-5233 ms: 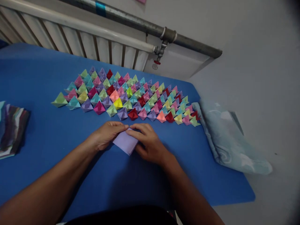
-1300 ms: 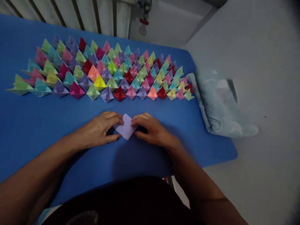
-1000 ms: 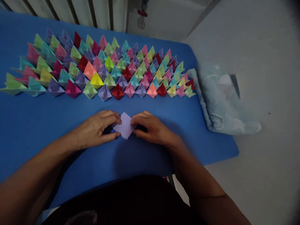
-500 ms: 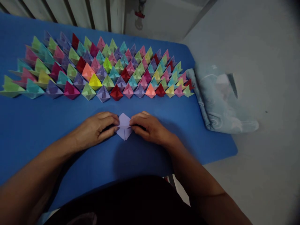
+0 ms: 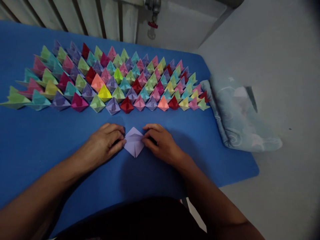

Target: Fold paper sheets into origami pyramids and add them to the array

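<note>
A pale purple folded paper [image 5: 134, 142], diamond-shaped with a crease running to its lower tip, sits low over the blue surface [image 5: 105, 186]. My left hand [image 5: 106, 141] pinches its left corner between thumb and fingers. At the right corner, the curled fingertips of my right hand [image 5: 161, 141] hold the paper too. Just beyond both hands stand rows of small folded paper pieces [image 5: 127, 105] in red, pink, purple, green, yellow, orange and turquoise, packed close together.
A folded pale blue-grey cloth [image 5: 245, 123] lies over the surface's right edge. Behind the far edge are a white radiator [image 5: 110, 20] and a pipe valve with a red handle [image 5: 152, 24]. A pale wall or floor fills the right side.
The purple paper now looks flatter and more spread, with its lower half wider. My fingers have shifted slightly outward to its corners. The whole view has shifted a little.
</note>
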Demonstrator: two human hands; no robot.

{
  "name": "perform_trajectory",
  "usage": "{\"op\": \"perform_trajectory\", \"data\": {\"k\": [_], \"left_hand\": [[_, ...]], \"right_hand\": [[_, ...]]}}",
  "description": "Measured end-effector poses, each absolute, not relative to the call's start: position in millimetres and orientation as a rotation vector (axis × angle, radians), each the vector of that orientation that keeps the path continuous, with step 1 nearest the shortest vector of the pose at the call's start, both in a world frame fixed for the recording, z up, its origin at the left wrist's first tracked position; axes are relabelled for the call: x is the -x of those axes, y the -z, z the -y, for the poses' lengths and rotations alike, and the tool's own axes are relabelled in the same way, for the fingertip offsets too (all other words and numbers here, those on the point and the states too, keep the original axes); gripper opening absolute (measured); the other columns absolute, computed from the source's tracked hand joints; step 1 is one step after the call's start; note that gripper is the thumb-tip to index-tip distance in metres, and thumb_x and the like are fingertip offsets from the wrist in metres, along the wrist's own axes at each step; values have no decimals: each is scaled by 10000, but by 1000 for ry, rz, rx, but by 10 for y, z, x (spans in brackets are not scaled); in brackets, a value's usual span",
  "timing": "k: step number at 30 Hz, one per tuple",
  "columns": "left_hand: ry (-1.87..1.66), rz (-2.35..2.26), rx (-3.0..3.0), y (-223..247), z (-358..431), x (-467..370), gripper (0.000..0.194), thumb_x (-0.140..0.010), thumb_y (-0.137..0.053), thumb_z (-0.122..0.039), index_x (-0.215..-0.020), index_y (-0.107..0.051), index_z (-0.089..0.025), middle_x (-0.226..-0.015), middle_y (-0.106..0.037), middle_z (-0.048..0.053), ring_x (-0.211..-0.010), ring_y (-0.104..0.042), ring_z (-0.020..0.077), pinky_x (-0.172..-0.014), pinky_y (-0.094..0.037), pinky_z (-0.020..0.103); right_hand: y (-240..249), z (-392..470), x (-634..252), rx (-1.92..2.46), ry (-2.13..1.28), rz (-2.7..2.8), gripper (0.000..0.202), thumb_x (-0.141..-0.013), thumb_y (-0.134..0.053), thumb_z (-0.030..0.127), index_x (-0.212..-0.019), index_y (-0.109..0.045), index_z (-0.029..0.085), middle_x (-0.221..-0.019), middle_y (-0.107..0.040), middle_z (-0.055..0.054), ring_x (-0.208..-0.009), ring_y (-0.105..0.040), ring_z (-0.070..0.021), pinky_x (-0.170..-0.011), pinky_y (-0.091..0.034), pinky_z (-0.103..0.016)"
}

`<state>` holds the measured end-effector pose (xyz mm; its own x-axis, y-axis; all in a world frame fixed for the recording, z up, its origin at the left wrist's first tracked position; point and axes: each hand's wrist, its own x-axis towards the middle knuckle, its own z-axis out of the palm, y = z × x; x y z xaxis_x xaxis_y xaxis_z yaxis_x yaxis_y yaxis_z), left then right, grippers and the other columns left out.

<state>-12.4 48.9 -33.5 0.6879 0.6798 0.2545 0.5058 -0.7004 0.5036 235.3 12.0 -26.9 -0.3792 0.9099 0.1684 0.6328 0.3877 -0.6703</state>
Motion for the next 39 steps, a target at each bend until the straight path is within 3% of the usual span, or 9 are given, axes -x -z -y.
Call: {"op": "perform_trajectory", "data": {"k": [16,20,24,28,36,39], "left_hand": [[-554,-1072,-2458,365,-462,99,264,-976,-482,-333,-789,-603,-190,-988,-639,82,-920,-597,243,-827,-510,416],[-574,-1097,-2539,376,-422,69,198,-973,-487,-265,-1053,-660,-209,-1096,-636,96,-1000,-588,265,-839,-502,424],[-618,-966,-2771,405,-354,-19,366,-977,-447,-132,-1242,-651,-281,-1230,-653,103,-1111,-565,304,-844,-463,449],[-578,-740,-2827,360,-355,-25,352,-1013,-395,-145,-1208,-677,-222,-1168,-705,104,-1053,-620,268,-860,-462,432],[-528,-773,-2779,337,-349,58,370,-1015,-363,-149,-1155,-700,-206,-1191,-719,88,-1020,-660,245,-917,-440,445],[-519,-747,-2796,342,-343,61,346,-978,-400,-164,-1152,-697,-203,-1201,-715,82,-1028,-659,247,-952,-418,453]], "right_hand": [[279,-102,-2211,1604,-587,2018,199,-888,-647,226,-714,-555,197,-1178,-637,-121,-1151,-580,-272,-965,-461,-479],[265,-115,-2246,1655,-567,2023,189,-861,-704,286,-750,-580,196,-1179,-635,-128,-1162,-548,-296,-962,-444,-499],[257,-133,-2257,1682,-564,2033,190,-858,-716,328,-779,-601,199,-1209,-621,-124,-1143,-535,-296,-964,-430,-507],[261,-141,-2268,1684,-580,2038,179,-846,-731,299,-781,-600,197,-1224,-620,-124,-1171,-529,-299,-987,-408,-502],[236,-124,-2361,1662,-601,2032,61,-835,-653,179,-856,-608,214,-1198,-637,-103,-1194,-525,-295,-988,-380,-494],[177,-83,-2300,1561,-538,2089,165,-815,-606,104,-919,-626,230,-1189,-655,-80,-1166,-532,-284,-970,-369,-466]]}}
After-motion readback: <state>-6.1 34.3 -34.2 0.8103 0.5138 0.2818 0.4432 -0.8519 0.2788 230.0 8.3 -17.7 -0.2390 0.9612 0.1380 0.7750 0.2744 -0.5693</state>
